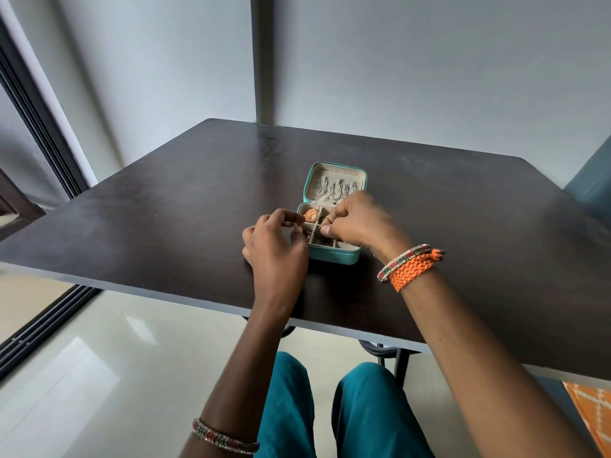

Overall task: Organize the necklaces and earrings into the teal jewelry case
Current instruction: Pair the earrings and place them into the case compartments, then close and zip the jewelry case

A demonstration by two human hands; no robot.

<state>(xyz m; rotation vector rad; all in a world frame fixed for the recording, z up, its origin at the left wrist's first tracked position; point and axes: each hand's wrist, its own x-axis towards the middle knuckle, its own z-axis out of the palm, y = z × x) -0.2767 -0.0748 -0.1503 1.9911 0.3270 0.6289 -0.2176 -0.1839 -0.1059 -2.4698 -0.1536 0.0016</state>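
The left hand (pixel 276 249), fingers curled, rests against the teal jewelry case (pixel 330 219); its hold cannot be determined. The square case lies open mid-table (pixel 165 226), silver necklaces (pixel 334 190) in its lid. The right hand (pixel 360 223) pinches something small above the compartments.

I see the dark table (pixel 165 209) bare from its left edge in to the teal jewelry case (pixel 334 256), and bare again from the case out to the right edge, so there's wide passage on both sides. The far edge runs along the wall; the strip between it and the case's upright lid (pixel 335 181) is open too. Obstacles sit mid-table: the case itself, with my left hand (pixel 276 251) at its left side and my right hand (pixel 357 221) over its compartments (both crowding the tray). My forearms cross the near edge, narrowing access from there.
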